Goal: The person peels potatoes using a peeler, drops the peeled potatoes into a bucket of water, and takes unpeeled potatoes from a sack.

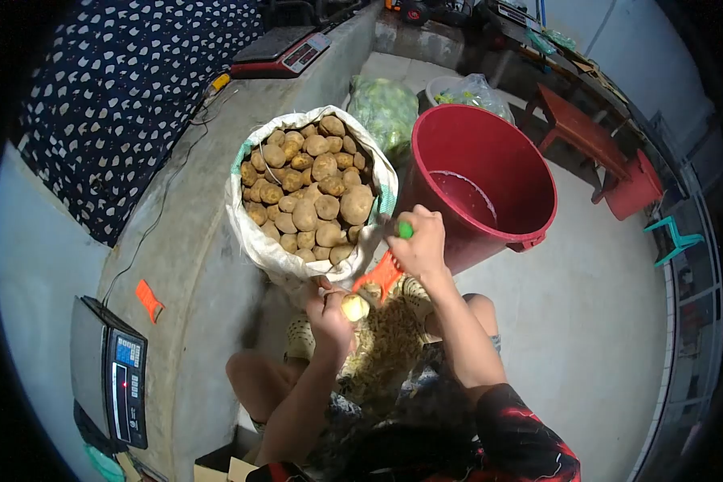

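Observation:
My left hand (328, 317) is closed around a potato (354, 308) whose visible side is peeled pale yellow. In my right hand (420, 245) is an orange peeler (381, 274), its head close beside the potato; whether the blade touches it I cannot tell. A green piece (406, 230) shows between the right fingers. Just beyond my hands stands a white sack (253, 251), rolled open and full of unpeeled potatoes (305, 214). Peelings (381, 349) lie heaped on the floor between my feet.
A deep red bucket (530, 217) stands right of the sack, with a bag of green produce (381, 108) behind. On the concrete ledge (209, 233) at left are another orange peeler (147, 299), a digital scale (124, 386) and a red scale (285, 56). A red stool (574, 128) is farther right.

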### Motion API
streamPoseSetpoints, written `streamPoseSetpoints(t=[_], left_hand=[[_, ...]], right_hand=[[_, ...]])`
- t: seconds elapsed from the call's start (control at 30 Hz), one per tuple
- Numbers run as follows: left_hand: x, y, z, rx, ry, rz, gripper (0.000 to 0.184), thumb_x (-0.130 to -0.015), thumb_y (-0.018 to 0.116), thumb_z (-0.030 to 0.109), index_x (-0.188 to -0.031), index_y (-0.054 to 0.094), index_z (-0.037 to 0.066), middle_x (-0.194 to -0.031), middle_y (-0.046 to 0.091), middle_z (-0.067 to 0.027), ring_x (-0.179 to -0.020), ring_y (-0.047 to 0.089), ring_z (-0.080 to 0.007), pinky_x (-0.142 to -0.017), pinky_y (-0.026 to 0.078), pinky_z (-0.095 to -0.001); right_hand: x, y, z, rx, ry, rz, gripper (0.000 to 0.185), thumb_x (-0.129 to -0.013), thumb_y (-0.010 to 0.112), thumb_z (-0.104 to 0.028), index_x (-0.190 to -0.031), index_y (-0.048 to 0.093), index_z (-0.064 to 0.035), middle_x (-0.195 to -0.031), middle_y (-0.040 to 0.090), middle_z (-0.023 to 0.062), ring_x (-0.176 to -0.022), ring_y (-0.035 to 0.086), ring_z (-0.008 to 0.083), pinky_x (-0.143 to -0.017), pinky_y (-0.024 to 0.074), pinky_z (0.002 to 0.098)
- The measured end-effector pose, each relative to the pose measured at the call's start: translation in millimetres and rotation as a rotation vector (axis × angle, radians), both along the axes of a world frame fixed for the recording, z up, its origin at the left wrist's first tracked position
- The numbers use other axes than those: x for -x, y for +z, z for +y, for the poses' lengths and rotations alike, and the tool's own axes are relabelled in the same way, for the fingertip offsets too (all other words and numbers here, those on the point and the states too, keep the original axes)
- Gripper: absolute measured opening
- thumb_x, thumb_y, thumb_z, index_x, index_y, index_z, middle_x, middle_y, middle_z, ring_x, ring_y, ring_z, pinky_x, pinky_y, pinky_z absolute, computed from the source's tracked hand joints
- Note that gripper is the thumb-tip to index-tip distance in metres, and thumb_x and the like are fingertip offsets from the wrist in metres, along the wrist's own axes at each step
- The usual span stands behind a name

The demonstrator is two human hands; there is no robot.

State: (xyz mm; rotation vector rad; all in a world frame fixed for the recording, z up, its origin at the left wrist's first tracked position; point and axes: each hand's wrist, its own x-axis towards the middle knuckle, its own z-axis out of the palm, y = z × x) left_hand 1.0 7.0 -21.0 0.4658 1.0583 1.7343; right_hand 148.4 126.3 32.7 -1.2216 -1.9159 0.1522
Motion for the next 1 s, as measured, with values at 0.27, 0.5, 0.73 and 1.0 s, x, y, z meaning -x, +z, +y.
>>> streamPoseSetpoints(t=[0.27,0.5,0.73,1.0], left_hand=[[-4.8,24.6,-6.1,-0.085,-0.013,0.287,0.014,-0.086,0.042,-0.004,-0.095,0.038,0.006,-0.083,0.049,-0.0068,-0.071,0.048,-0.0116,-0.069,0.045,-0.0245],[6.2,32.8,-2.4,0.096,-0.245,-0.384,0.017,-0.086,0.042,0.002,-0.100,0.041,0.011,-0.070,0.056,-0.0118,-0.043,0.044,-0.0158,-0.039,0.038,-0.0266],[14.5,23.7,0.0,0.017,-0.394,-0.586,0.012,-0.091,0.036,0.012,-0.101,0.042,0.015,-0.069,0.057,-0.0109,-0.039,0.037,-0.0144,-0.035,0.026,-0.0243],[16.6,13.2,1.8,0.043,-0.354,-0.649,0.013,-0.094,0.036,0.013,-0.104,0.042,0.017,-0.085,0.054,-0.0023,-0.040,0.037,-0.0133,-0.037,0.026,-0.0263]], right_hand=[[2.8,28.5,-17.9,0.128,0.020,-0.132,0.021,-0.066,0.069,-0.027,-0.067,0.067,-0.0059,-0.068,0.057,0.0166,-0.069,0.056,0.0359,-0.067,0.0405,0.0449],[-9.0,2.7,8.8,0.326,-0.072,0.089,0.029,-0.072,0.069,-0.028,-0.070,0.066,0.0011,-0.063,0.059,0.0215,-0.062,0.061,0.0383,-0.064,0.0476,0.0451],[-1.7,15.9,0.8,0.529,-0.029,0.259,0.033,-0.074,0.068,-0.026,-0.066,0.059,0.0051,-0.054,0.051,0.0205,-0.053,0.054,0.0302,-0.055,0.0413,0.0394],[10.8,8.6,-7.7,0.342,0.043,0.317,0.030,-0.073,0.072,-0.022,-0.069,0.061,0.0057,-0.057,0.047,0.0172,-0.051,0.047,0.0263,-0.052,0.0365,0.0394]])
